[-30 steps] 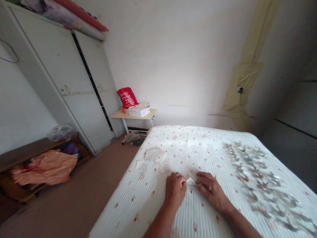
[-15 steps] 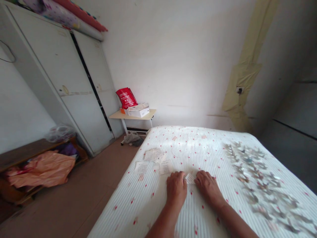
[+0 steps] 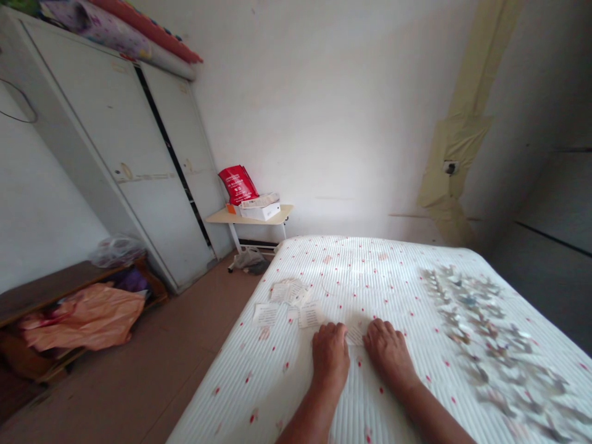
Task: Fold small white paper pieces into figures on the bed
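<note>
Between my two hands, low over the mattress (image 3: 342,394), is a small piece of printed paper (image 3: 355,333). My left hand (image 3: 330,354) has its fingers curled at the paper's left edge. On the opposite edge, the curled fingers of my right hand (image 3: 387,346) grip it too. The fingertips are partly hidden under the hands. Just beyond my left hand lie several loose printed paper squares (image 3: 311,314), some overlapping. Rows of small folded paper figures (image 3: 490,345) cover the right side of the mattress, blurred toward the near edge.
Past the mattress, a small table (image 3: 217,216) holds a red bag (image 3: 238,184) and a white box (image 3: 261,212). At left are a wardrobe (image 3: 152,203) and a low wooden bench (image 3: 50,280) with an orange plastic bag (image 3: 87,317). A wall socket (image 3: 451,167) is at right.
Both hands stay on the paper with only slight finger movement. The paper between them now looks flatter and more opened out. The whole view has shifted a little.
</note>
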Demonstrator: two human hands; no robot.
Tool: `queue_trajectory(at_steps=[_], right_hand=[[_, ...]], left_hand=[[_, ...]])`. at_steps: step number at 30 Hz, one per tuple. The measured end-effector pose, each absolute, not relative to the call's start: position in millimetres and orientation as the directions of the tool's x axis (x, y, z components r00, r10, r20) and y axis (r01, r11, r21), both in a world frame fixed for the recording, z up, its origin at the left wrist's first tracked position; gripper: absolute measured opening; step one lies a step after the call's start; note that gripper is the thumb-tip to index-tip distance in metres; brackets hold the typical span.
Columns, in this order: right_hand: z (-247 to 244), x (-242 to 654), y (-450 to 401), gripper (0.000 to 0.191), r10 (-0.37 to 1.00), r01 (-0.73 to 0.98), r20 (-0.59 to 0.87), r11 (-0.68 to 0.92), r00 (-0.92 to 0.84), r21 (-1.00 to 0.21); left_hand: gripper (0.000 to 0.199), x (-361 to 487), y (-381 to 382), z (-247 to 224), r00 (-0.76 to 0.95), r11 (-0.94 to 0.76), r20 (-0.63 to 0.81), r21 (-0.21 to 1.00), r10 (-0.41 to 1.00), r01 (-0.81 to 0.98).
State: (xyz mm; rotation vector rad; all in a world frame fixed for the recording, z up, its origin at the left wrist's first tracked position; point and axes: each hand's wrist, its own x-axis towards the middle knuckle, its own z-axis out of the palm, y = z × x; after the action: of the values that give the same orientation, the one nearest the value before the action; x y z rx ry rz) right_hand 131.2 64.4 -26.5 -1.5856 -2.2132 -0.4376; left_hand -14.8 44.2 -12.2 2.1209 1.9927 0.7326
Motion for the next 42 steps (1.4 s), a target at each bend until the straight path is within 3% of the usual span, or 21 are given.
queue_trajectory(at_steps=[15,28,33,42], right_hand=[[-30.5,130.4,65.6,0.016,0.807,0.954,0.517,0.291,-0.286,0.074],[-21.9,127.8,62.3,0.013,0.860,0.963,0.449,0.268,-0.241,0.003],[-19.2,132.2,64.1,0.013,0.896,0.951,0.389,0.280,-0.211,-0.129],[-20.2,159.7,79.4,0.012,0.930,0.752,0.299,0.353,-0.214,-0.556]], left_hand=[[0.025,-9.6,45.5,-5.0,-0.012,-0.046,0.187,0.303,0.982,0.952],[0.026,-7.5,45.4,-7.2,0.026,-0.083,0.197,0.288,0.980,0.954],[0.025,-7.6,45.5,-1.6,0.021,-0.063,0.147,0.289,0.989,0.955],[0.025,-9.1,44.1,-0.1,0.012,-0.053,0.135,0.309,0.991,0.950]])
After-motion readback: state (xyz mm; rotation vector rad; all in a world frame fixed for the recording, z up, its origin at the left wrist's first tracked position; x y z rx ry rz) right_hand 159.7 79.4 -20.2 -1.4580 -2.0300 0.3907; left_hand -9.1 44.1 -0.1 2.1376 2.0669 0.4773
